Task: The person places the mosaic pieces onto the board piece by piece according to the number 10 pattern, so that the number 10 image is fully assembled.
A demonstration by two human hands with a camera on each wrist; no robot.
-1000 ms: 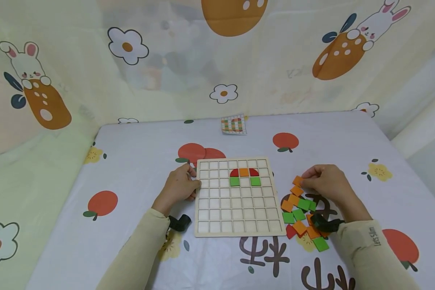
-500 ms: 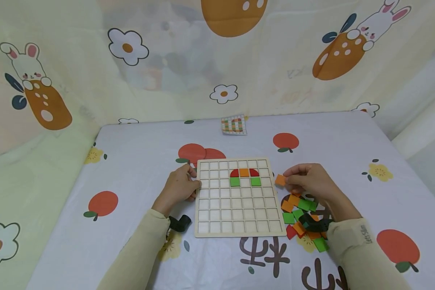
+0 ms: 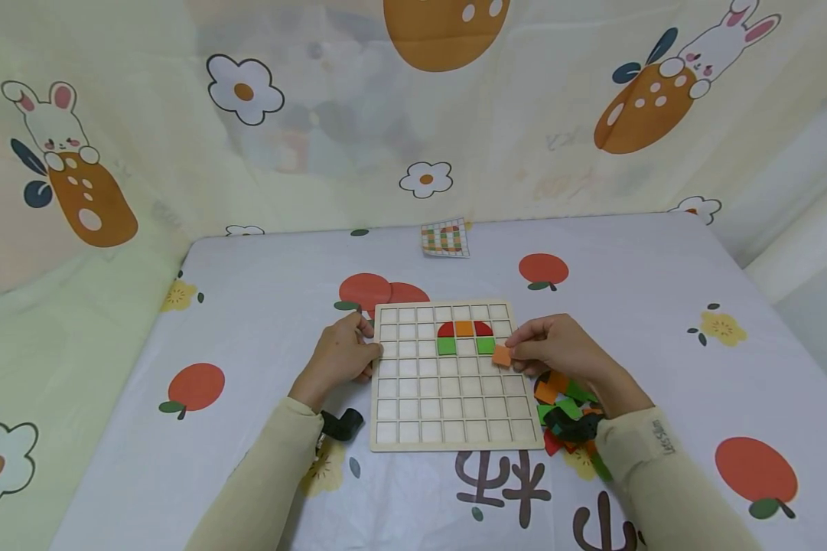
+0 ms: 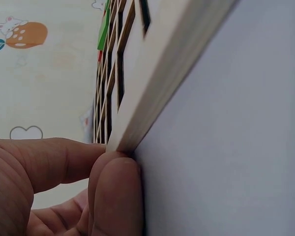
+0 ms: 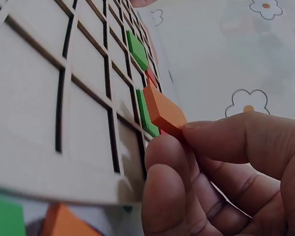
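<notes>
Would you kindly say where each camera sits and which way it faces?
Head: on the head, looking forward and down at the board; left hand, right hand and sleeves show.
Left wrist: on that wrist, looking along the board's edge; left hand shows.
Right wrist: on that wrist, looking across the board; right hand shows.
Head and right wrist share the pinched orange tile.

Both hands (image 3: pixel 561 350) pinch, left (image 3: pixel 340 350) seemingly.

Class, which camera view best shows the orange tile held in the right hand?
The right wrist view: the orange tile looks largest there, pinched in the right hand, with its face and one edge visible. The head view shows it small, over the right side of the board. The left wrist view does not show it.
</notes>
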